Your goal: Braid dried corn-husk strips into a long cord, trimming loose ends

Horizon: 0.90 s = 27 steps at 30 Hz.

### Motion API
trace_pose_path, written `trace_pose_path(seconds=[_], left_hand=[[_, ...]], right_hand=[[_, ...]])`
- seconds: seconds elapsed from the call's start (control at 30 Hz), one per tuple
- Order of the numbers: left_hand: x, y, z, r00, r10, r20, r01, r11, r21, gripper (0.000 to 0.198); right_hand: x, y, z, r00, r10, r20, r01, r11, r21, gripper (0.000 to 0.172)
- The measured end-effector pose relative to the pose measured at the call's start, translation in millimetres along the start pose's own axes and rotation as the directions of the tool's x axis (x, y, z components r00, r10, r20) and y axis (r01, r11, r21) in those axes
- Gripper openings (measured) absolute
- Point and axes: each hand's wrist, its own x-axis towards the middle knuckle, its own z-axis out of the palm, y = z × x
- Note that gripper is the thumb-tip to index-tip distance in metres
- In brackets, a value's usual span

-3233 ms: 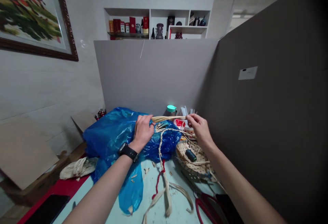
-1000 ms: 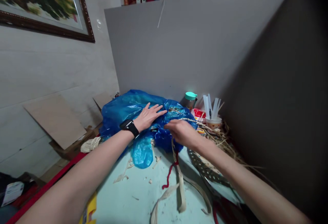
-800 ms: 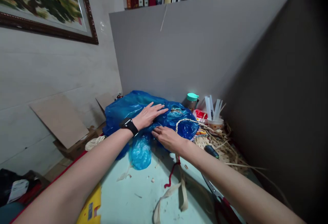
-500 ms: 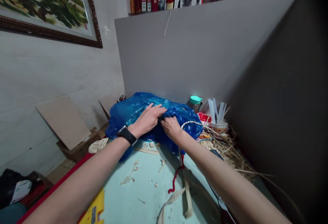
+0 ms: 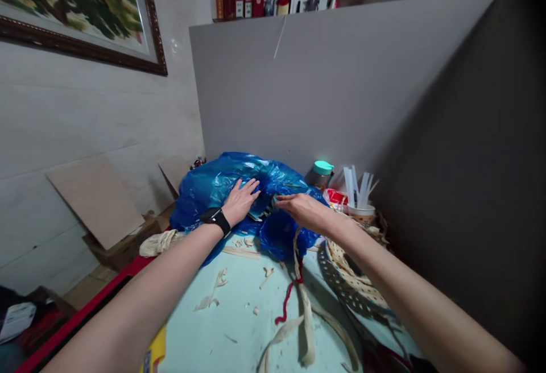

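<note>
A crumpled blue plastic bag point(image 5: 205, 185) lies across the far part of the pale green tabletop. My left hand point(image 5: 242, 199), with a black watch on its wrist, rests on the bag with its fingers spread. At the bag's gaping opening, my right hand point(image 5: 301, 208) has its fingers pressed together on the plastic edge. Something pale and patterned shows inside the opening, too dark to name. Below the right hand, a plaited pale straw strand point(image 5: 305, 322) with a red cord point(image 5: 285, 307) trails down the table.
To the right lies a round woven basket point(image 5: 330, 273), partly behind my right forearm. A cup holding translucent strips point(image 5: 362, 212) and a jar with a turquoise lid point(image 5: 323, 168) stand behind. A bundle of pale straw point(image 5: 157, 243) sits at the left edge; straw scraps litter the tabletop.
My right hand has moved slightly right and the bag's opening now gapes. My left hand has shifted a little left. The woven basket shows more fully beside the right forearm.
</note>
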Motion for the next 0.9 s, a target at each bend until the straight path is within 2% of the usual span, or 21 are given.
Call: trace_pose_path(seconds=[0.07, 0.13, 0.27, 0.4, 0.5, 0.67, 0.73, 0.8, 0.9], left_hand=[[2.3, -2.3, 0.5, 1.0, 0.009, -0.019, -0.009, 1.0, 0.028, 0.05], [3.4, -7.8, -2.1, 0.999, 0.014, -0.032, -0.012, 0.999, 0.053, 0.055], [13.2, -19.5, -8.1, 0.997, -0.05, -0.06, 0.056, 0.994, 0.094, 0.063], [29.9, -18.4, -2.1, 0.988, -0.131, -0.077, 0.139, 0.985, 0.105, 0.06], [34.6, -12.0, 6.4, 0.984, -0.16, -0.084, 0.168, 0.981, 0.097, 0.057], [25.3, -2.9, 12.5, 0.982, -0.161, -0.095, 0.169, 0.982, 0.082, 0.056], [19.8, -0.7, 11.8, 0.982, -0.16, -0.102, 0.168, 0.982, 0.08, 0.055], [14.6, -0.2, 9.0, 0.983, -0.149, -0.106, 0.158, 0.984, 0.081, 0.055], [7.2, -1.1, 0.9, 0.989, -0.108, -0.105, 0.117, 0.99, 0.085, 0.055]], right_hand=[[-2.8, 7.4, -1.8, 1.0, 0.001, -0.022, -0.002, 0.999, -0.05, 0.045], [-1.3, 16.9, 4.2, 0.998, 0.059, -0.039, -0.063, 0.991, -0.114, 0.044], [4.5, 29.5, 33.0, 0.976, 0.21, -0.06, -0.218, 0.955, -0.202, 0.048], [1.6, 25.5, 55.7, 0.97, 0.234, -0.059, -0.242, 0.939, -0.245, 0.05], [-6.1, 18.4, 51.2, 0.978, 0.2, -0.057, -0.208, 0.947, -0.244, 0.047], [-8.2, -0.7, 18.1, 0.984, 0.158, -0.08, -0.171, 0.967, -0.191, 0.032], [-2.1, -11.8, 11.7, 0.989, 0.135, -0.064, -0.144, 0.977, -0.157, 0.027], [6.1, -20.9, 13.5, 0.992, 0.127, -0.021, -0.129, 0.983, -0.129, 0.024], [17.3, -23.8, 24.7, 0.973, 0.225, 0.043, -0.218, 0.968, -0.127, 0.013]])
